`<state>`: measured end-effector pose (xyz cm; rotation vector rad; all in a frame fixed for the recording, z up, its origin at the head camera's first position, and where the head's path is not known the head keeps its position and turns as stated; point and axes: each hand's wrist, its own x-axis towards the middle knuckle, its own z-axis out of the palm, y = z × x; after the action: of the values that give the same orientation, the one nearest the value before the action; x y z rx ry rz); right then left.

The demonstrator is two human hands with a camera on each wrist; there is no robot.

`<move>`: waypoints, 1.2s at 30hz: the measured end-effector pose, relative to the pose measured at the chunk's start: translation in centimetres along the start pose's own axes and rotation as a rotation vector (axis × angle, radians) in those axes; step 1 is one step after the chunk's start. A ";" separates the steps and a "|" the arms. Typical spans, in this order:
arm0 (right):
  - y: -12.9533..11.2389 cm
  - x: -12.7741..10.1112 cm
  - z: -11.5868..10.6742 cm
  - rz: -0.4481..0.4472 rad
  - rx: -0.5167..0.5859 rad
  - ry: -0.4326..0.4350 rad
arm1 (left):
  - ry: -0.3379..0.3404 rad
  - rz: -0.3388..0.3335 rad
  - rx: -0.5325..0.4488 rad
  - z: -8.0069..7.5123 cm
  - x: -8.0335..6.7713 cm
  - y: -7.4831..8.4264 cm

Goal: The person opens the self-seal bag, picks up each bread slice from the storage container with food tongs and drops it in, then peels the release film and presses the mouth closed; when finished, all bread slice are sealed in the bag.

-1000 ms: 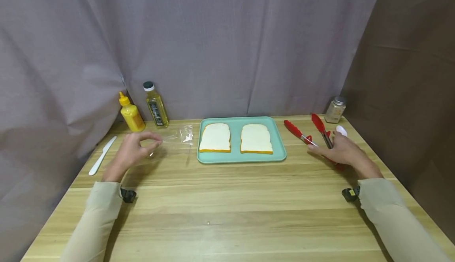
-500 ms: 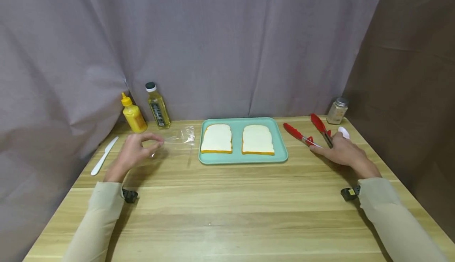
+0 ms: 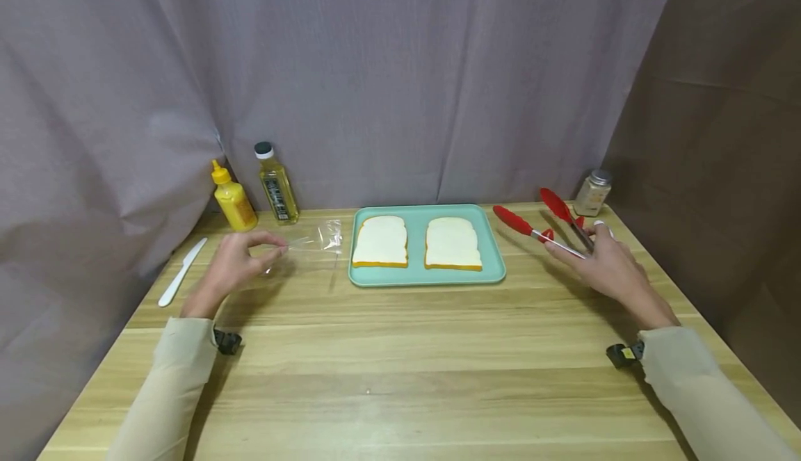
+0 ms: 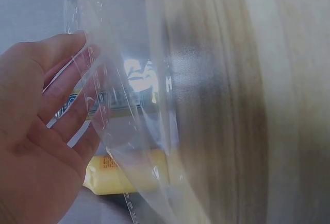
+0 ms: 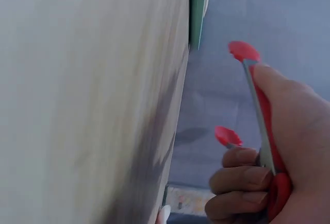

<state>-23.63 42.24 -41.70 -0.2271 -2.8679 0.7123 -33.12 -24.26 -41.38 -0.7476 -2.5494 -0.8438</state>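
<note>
Left hand (image 3: 233, 266): fingers pinch clear plastic bag (image 3: 316, 240) on counter (image 3: 400, 370), left of tray (image 3: 494, 266) | Right hand (image 3: 605, 266): fingers curled round red tongs (image 3: 543, 228), tips apart, right of tray

The person wears a long-sleeved top of pale beige, thin, smooth cloth, and both sleeves (image 3: 169, 384) run down the forearms and end at the wrists, leaving the left hand (image 3: 234, 266) and the right hand (image 3: 610, 266) bare, without gloves or rings that show. Just behind each hand, at the sleeve's cuff, sits a small black device (image 3: 225, 341) strapped to the wrist, boxy and dark; the one behind the right hand (image 3: 624, 354) carries a small yellowish mark on its face. The fingernails are short and plain in the wrist views
</note>
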 end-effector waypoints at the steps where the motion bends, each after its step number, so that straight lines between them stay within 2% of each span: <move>1: -0.4 -0.2 0.0 -0.007 0.009 0.014 | 0.000 -0.001 0.000 0.0 0.0 0.0; 6: -2.5 -1.4 0.6 -0.090 0.036 0.058 | 0.000 -0.005 0.007 0.1 -0.2 -0.3; 13: -5.6 -3.0 2.0 -0.134 0.026 -0.022 | 0.000 0.005 0.024 0.2 -0.3 -0.3; 20: -8.2 -4.4 3.3 -0.191 -0.025 -0.044 | 0.007 0.009 0.015 0.2 -0.2 -0.3; 30: -9.3 -5.5 4.1 -0.266 -0.120 -0.012 | -0.023 0.005 0.010 0.3 0.0 -0.5; 36: -9.5 -5.7 3.7 -0.231 -0.158 -0.011 | -0.021 0.001 0.013 0.4 -0.2 -0.4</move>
<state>-19.81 31.21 -41.22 0.0879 -2.8969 0.4461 -33.27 -24.36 -41.92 -0.7578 -2.5706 -0.8226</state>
